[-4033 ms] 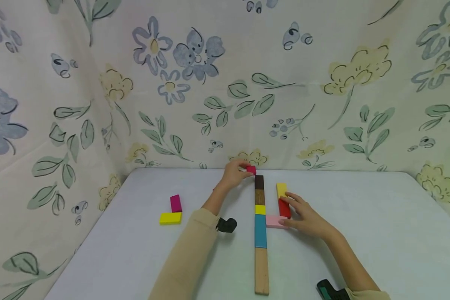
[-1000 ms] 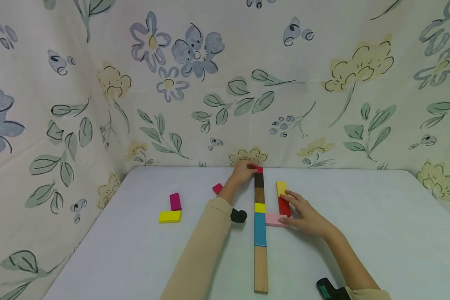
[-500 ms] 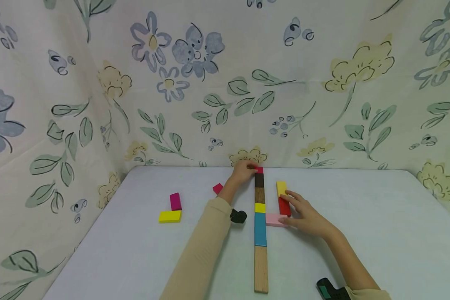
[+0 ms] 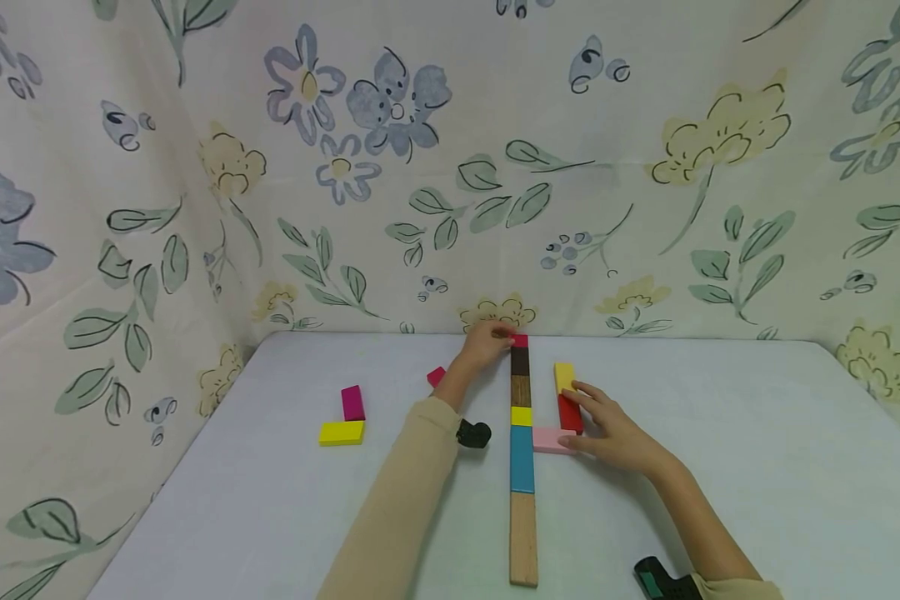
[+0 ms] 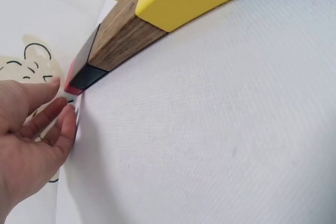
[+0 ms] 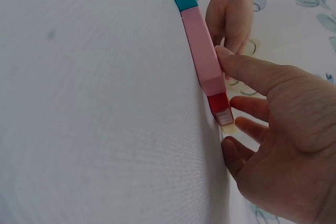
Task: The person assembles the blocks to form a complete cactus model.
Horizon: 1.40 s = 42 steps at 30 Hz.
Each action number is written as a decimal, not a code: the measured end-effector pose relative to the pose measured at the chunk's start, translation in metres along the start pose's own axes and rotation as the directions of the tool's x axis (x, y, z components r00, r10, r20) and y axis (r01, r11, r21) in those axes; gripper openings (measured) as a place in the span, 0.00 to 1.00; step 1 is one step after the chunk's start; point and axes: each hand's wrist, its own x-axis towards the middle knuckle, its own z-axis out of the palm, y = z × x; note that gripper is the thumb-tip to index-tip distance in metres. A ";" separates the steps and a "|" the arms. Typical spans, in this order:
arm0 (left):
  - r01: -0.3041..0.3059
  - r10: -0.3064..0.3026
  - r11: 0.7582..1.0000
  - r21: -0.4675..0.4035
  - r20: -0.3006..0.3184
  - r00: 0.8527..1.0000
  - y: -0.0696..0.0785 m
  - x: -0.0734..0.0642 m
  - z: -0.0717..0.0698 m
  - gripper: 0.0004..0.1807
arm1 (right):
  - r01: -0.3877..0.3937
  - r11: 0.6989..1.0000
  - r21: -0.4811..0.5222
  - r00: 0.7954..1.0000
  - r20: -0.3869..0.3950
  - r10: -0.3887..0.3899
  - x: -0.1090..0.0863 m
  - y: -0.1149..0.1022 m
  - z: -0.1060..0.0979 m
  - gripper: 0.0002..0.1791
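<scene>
A straight row of blocks runs away from me in the head view: a light wood block (image 4: pixel 523 539), a blue block (image 4: pixel 522 459), a small yellow block (image 4: pixel 521 416), a brown wood block (image 4: pixel 521 391), a dark block (image 4: pixel 520 361) and a red block (image 4: pixel 521 341) at the far end. My left hand (image 4: pixel 484 345) is beside that red block, thumb slightly apart from it in the left wrist view; whether a fingertip touches is unclear. My right hand (image 4: pixel 615 432) rests its thumb at the pink block (image 4: pixel 553 440) and fingers near a second red block (image 4: pixel 569 412).
Beyond the second red block lies a yellow block (image 4: pixel 563 377). On the left side are a magenta block (image 4: pixel 352 403) and another yellow block (image 4: pixel 341 433). A further red block (image 4: pixel 436 377) is partly hidden by my left forearm. Floral cloth (image 4: pixel 450 250) hangs behind the white table (image 4: pixel 720 467).
Four seconds ago my left hand held the red block just off the row's far end; by one second ago it stood against the dark block. Since then hardly anything has moved.
</scene>
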 end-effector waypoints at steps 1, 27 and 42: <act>0.002 -0.002 1.000 -0.011 0.000 1.000 0.000 -0.001 -0.001 0.15 | 0.000 1.000 -0.003 1.000 0.000 0.000 0.000 0.000 0.000 0.47; -0.046 0.009 0.974 -0.221 -0.162 0.987 -0.004 -0.061 -0.040 0.18 | 0.002 1.000 0.001 1.000 0.002 -0.002 0.000 -0.001 0.000 0.46; -0.046 0.014 0.991 -0.124 -0.248 0.969 -0.009 -0.127 -0.096 0.20 | 0.003 1.000 0.002 1.000 0.013 -0.003 -0.001 0.001 0.000 0.46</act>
